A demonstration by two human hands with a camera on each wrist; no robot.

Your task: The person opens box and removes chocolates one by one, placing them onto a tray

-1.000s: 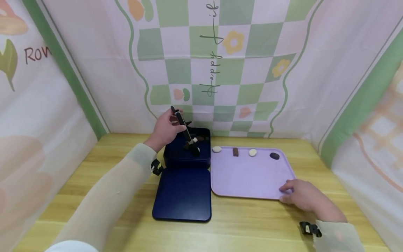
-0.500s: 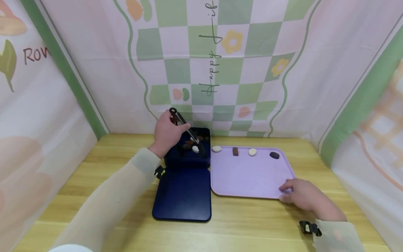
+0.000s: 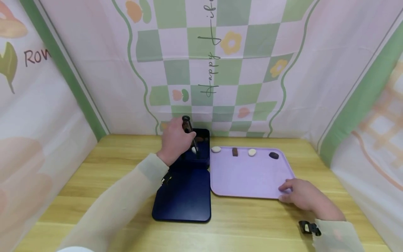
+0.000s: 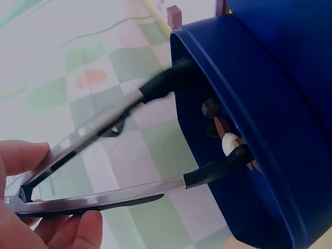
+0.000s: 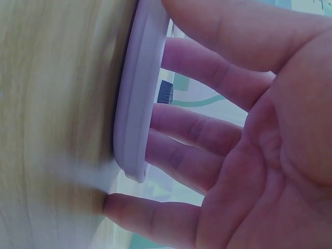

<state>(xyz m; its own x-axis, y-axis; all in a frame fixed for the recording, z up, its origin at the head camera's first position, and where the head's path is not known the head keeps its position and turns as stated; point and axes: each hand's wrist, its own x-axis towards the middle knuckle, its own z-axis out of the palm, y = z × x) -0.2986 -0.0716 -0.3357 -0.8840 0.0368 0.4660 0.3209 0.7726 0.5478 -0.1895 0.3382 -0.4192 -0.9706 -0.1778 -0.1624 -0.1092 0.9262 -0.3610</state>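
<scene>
My left hand (image 3: 177, 141) holds a pair of black-and-silver tongs (image 4: 119, 192), thumb on one arm and fingers on the other. The tongs point down into a dark blue box (image 3: 195, 163), their arms spread apart. One black tip is beside a white oval piece (image 4: 229, 144) among brown and dark pieces; whether it touches cannot be told. My right hand (image 3: 303, 197) rests on the near right corner of a lilac tray (image 3: 248, 178), fingers extended and touching its rim. Part of the box is hidden behind my left hand.
Along the tray's far side lie a white oval piece (image 3: 216, 149), a brown block (image 3: 235, 152), another white oval (image 3: 252, 152) and a black oval (image 3: 274, 155). A dark blue lid (image 3: 184, 199) lies before the box. A patterned curtain (image 3: 233, 77) hangs behind.
My left hand has moved right and nearer with the tongs, which now stand steeper in the box. The right hand and the tray have not visibly moved.
</scene>
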